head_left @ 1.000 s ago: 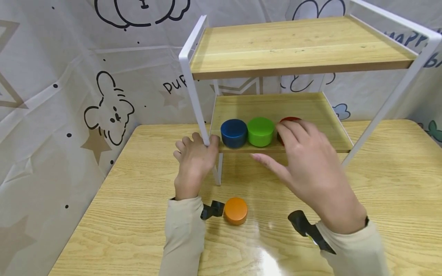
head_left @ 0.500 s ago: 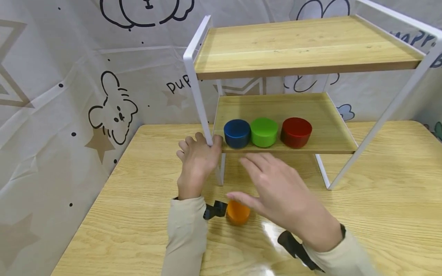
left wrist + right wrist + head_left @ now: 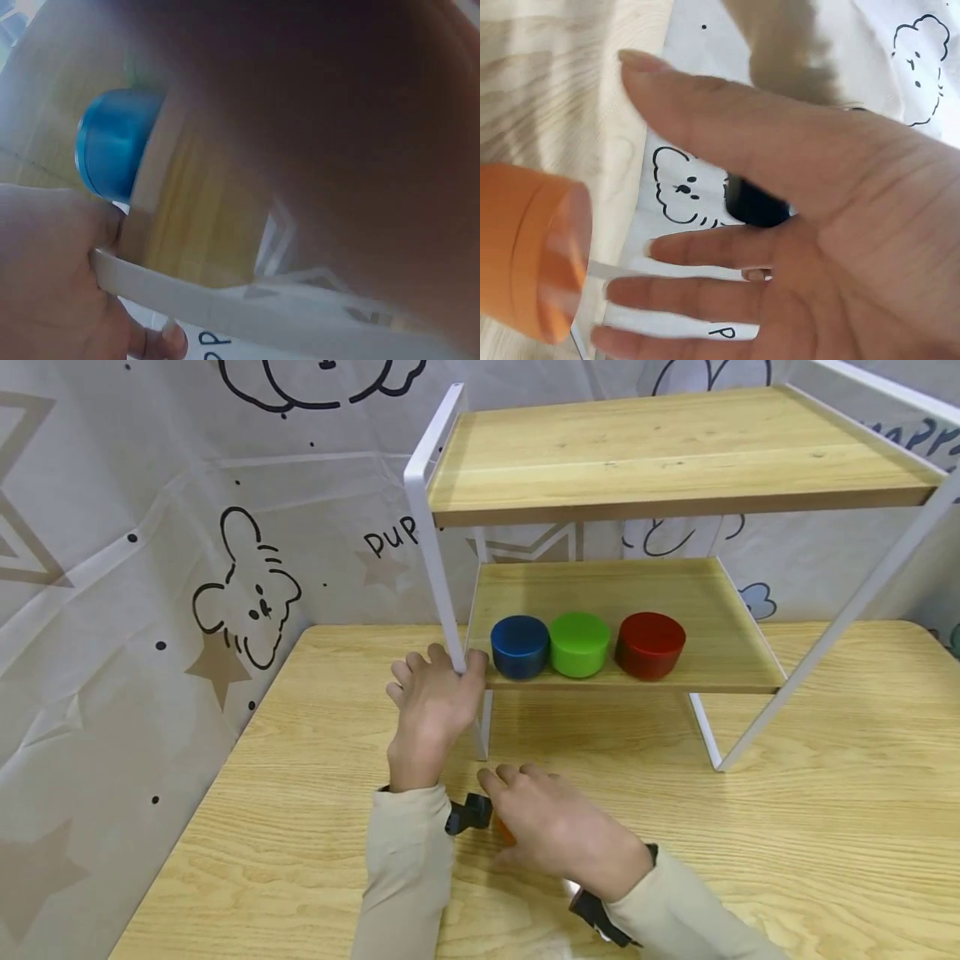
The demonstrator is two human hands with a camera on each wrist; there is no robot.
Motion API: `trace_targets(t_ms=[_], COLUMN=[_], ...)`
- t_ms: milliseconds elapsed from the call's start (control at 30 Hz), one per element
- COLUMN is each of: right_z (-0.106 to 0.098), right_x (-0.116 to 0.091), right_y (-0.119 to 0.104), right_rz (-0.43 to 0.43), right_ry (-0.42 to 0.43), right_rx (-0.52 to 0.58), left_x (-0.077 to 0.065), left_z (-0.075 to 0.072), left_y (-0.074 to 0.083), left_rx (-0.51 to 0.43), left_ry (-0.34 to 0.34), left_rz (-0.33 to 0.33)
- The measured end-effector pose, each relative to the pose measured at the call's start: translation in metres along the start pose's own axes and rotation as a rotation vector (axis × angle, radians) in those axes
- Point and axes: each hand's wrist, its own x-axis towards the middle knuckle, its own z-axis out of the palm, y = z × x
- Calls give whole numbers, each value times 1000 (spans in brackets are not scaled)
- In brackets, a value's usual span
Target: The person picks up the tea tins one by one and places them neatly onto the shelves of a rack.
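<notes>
My left hand [image 3: 433, 718] grips the white front-left post [image 3: 438, 572] of a two-tier wooden shelf at its lower board [image 3: 600, 585]. The left wrist view shows that post [image 3: 172, 289] between the thumb and a finger. Over the table, my right hand [image 3: 562, 827] is spread above an orange round tin [image 3: 506, 833], mostly hidden beneath it. From the right wrist, the orange tin [image 3: 517, 247] appears beyond the straight fingers and thumb, with a gap to them. A blue tin [image 3: 520, 647], a green tin [image 3: 580, 646] and a red tin [image 3: 651, 646] stand along the lower board's front.
The shelf's upper board [image 3: 675, 452] overhangs the tins. Its right post [image 3: 847, 618] slants down to the table [image 3: 300, 843]. A patterned cloth [image 3: 112, 635] hangs behind and to the left. Black camera mounts [image 3: 469, 814] sit on both wrists.
My right hand has left the red tin on the lower board and come down and left to the orange tin. The left hand keeps its grip on the post.
</notes>
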Motion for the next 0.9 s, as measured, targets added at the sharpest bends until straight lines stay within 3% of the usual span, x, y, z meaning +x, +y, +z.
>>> trace_targets(t_ms=[167, 700, 900], right_z=[3, 17, 19], right_x=[2, 11, 13], right_y=[2, 10, 11], right_rz=[94, 94, 64], right_ry=[-78, -122, -85], right_rx=[42, 67, 37], left_x=[0, 0, 0], left_z=[0, 1, -1], left_y=[-1, 1, 1], left_rx=[-8, 7, 3], left_ry=[-2, -22, -18], left_rz=[-6, -15, -16])
